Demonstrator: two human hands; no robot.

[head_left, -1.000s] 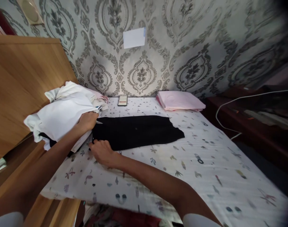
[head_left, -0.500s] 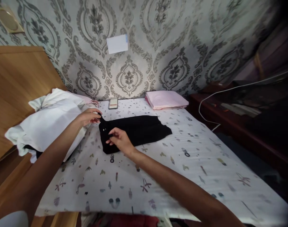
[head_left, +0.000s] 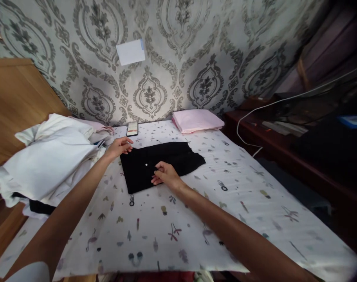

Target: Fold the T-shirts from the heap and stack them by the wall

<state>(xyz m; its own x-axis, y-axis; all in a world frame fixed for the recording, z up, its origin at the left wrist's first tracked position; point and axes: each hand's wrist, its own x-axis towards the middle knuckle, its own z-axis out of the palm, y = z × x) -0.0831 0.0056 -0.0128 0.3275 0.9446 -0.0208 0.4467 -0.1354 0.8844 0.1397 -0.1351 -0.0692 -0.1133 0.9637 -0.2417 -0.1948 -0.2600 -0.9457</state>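
A black garment (head_left: pixel 178 156) lies folded into a long flat shape on the printed sheet. Its kind does not show; a small white mark (head_left: pixel 146 165) is visible near its left part. At the garment's upper left edge is my left hand (head_left: pixel 119 147), fingers stretched forward and a little apart, with no cloth seen between them. My right hand (head_left: pixel 166 175) is over the middle of the garment, thumb and fingers pinched together on the black cloth. The fingertips partly cover what they grip.
White clothes (head_left: pixel 58 160) are heaped at the left against a wooden headboard (head_left: pixel 28 90). A phone (head_left: pixel 132 129) and a folded pink cloth (head_left: pixel 197 120) lie near the wall. A white cable (head_left: pixel 240 133) hangs by the dark red furniture (head_left: pixel 272 133) at right.
The raised left end of the garment now lies flatter, and my left hand has let go of its corner. My right hand has moved right across the cloth. The view has shifted right.
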